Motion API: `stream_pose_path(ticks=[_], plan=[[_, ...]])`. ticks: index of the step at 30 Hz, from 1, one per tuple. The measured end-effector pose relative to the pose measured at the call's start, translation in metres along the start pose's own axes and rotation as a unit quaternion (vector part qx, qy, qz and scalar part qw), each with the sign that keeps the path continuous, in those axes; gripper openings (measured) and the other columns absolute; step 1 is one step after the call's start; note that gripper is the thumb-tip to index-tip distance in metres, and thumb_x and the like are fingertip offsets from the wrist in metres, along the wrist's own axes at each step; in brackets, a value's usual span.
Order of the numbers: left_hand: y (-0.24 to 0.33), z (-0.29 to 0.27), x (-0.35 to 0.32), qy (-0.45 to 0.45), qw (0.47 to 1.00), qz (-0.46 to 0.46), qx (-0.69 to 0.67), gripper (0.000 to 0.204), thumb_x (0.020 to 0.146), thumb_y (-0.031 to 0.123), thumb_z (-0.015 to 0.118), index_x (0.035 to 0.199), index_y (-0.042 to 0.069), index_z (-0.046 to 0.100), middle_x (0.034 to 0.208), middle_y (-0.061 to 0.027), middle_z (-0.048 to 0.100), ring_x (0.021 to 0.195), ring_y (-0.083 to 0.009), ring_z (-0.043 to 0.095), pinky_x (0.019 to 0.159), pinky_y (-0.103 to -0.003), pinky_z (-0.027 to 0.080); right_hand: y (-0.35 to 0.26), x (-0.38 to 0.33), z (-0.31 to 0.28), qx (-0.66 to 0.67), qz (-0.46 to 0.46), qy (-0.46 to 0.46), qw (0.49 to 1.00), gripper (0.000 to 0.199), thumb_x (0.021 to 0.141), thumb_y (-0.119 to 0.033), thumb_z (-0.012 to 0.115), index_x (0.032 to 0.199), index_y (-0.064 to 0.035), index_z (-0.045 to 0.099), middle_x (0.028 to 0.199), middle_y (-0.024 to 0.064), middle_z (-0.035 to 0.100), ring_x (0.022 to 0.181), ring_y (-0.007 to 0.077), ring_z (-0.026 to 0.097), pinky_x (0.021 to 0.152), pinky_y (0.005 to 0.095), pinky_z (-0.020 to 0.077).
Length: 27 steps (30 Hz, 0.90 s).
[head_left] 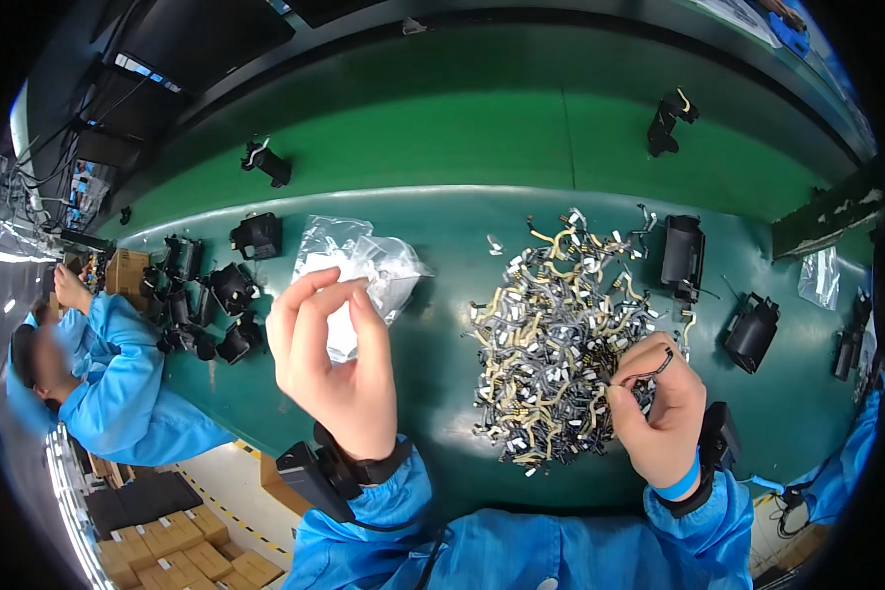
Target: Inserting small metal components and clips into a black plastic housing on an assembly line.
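My right hand (662, 408) is closed at the right edge of a broad pile of short cables (551, 344), where yellow, grey and black leads with small white connectors are tangled together. Between its thumb and fingers is a short black cable (654, 372), whose free end curls up over the fingers. My left hand (336, 359) is raised above a clear plastic bag (393, 280) with whitish contents. Its index finger and thumb curve round until their tips nearly meet. Whatever might be between those tips is too small to make out.
Black plastic housings (681, 256) stand right of the pile; more black housings (231, 288) cluster at left. Two black parts with cables (267, 163) lie on the far green surface. A co-worker in a blue sleeve (128, 393) sits at left, above cardboard boxes (172, 541).
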<state>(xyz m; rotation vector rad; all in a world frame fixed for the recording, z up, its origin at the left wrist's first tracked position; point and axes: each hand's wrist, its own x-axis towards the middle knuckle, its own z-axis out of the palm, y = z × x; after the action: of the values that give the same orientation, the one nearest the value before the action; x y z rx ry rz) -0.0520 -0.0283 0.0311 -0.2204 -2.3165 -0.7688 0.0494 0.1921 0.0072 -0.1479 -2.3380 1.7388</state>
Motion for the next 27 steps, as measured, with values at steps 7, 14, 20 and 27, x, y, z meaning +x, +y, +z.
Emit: stream_pose_path(ticks=[7, 14, 20, 27], plan=[[-0.028, 0.004, 0.002, -0.013, 0.994, -0.013, 0.111, 0.005, 0.082, 0.002, 0.067, 0.087, 0.004, 0.067, 0.11, -0.0106, 0.058, 0.105, -0.0248, 0.054, 0.092, -0.036, 0.04, 0.004, 0.0, 0.0, 0.027, 0.02, 0.012, 0.999, 0.012, 0.071, 0.003, 0.063, 0.076, -0.0029, 0.055, 0.076, 0.0073, 0.057, 0.072, 0.0209, 0.052, 0.07, 0.031, 0.0406], [-0.014, 0.01, -0.001, 0.033, 0.999, 0.009, 0.032, 0.011, 0.078, 0.001, 0.07, 0.085, 0.008, 0.067, 0.112, -0.011, 0.058, 0.107, -0.0296, 0.052, 0.092, -0.039, 0.04, 0.009, -0.001, -0.011, 0.198, 0.042, -0.027, 0.979, 0.011, 0.081, 0.003, 0.059, 0.084, -0.0029, 0.05, 0.085, 0.0073, 0.058, 0.075, 0.0165, 0.052, 0.07, 0.0291, 0.0409], [0.037, 0.0, -0.032, -0.241, 0.901, 0.272, -0.235, 0.03, 0.068, 0.007, 0.074, 0.098, 0.009, 0.07, 0.1, -0.0049, 0.068, 0.09, -0.0213, 0.065, 0.081, -0.032, 0.045, 0.009, 0.005, -0.018, 0.46, 0.202, -0.166, 0.848, 0.007, 0.091, -0.007, 0.051, 0.087, -0.0032, 0.048, 0.093, 0.0085, 0.058, 0.075, 0.0173, 0.065, 0.064, 0.0276, 0.0494], [0.052, 0.001, -0.041, -0.254, 0.893, 0.289, -0.232, 0.033, 0.064, 0.004, 0.082, 0.094, 0.009, 0.068, 0.089, -0.0041, 0.069, 0.078, -0.019, 0.066, 0.068, -0.031, 0.044, 0.005, 0.006, -0.02, 0.475, 0.279, -0.274, 0.788, 0.018, 0.09, -0.016, 0.056, 0.083, -0.0011, 0.048, 0.089, 0.0103, 0.054, 0.076, 0.024, 0.065, 0.069, 0.0337, 0.0541]])
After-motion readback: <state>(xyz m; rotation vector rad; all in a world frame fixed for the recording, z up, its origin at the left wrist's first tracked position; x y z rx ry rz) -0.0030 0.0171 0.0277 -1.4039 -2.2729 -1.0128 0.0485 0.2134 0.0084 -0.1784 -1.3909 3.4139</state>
